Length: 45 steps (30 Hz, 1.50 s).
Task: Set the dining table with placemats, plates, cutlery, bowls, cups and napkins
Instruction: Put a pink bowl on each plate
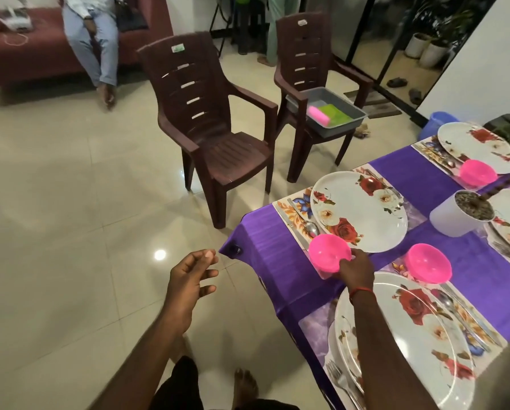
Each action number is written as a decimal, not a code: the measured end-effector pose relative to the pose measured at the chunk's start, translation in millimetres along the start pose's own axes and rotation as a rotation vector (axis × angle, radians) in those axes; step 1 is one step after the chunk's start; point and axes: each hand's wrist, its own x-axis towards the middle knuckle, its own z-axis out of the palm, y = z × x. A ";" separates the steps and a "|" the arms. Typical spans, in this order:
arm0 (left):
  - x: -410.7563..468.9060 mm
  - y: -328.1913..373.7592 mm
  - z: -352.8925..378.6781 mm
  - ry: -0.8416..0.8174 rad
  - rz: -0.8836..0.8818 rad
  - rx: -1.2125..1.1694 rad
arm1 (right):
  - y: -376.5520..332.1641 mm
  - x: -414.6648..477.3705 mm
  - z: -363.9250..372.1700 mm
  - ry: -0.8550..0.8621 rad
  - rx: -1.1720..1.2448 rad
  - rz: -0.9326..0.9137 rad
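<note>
holding: right hand (355,269) curls its fingers round the near rim of the pink bowl (329,251)
bowl spot: on the counter (265,241), just beside the plate (363,220)
left hand (193,276): loosely curled, empty, over the floor
nearer hand: right; bowl lies just ahead-left of it

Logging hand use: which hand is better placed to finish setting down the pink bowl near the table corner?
Right. The right hand grips that pink bowl; the left hand hangs beyond the table edge, holding nothing.

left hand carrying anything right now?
No, the left hand hovers empty over the floor, fingers loosely curled; only the right hand grips a pink bowl.
</note>
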 end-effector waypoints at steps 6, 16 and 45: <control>34.5 25.8 16.9 -0.086 -0.031 0.013 | 2.5 -1.4 2.2 0.002 -0.029 0.018; 102.6 54.5 15.1 -0.207 0.011 0.156 | -43.3 -8.6 -6.4 0.154 -0.298 -0.098; 327.2 174.3 8.1 -0.492 0.949 1.343 | -296.5 -5.3 159.7 0.149 -0.424 -0.486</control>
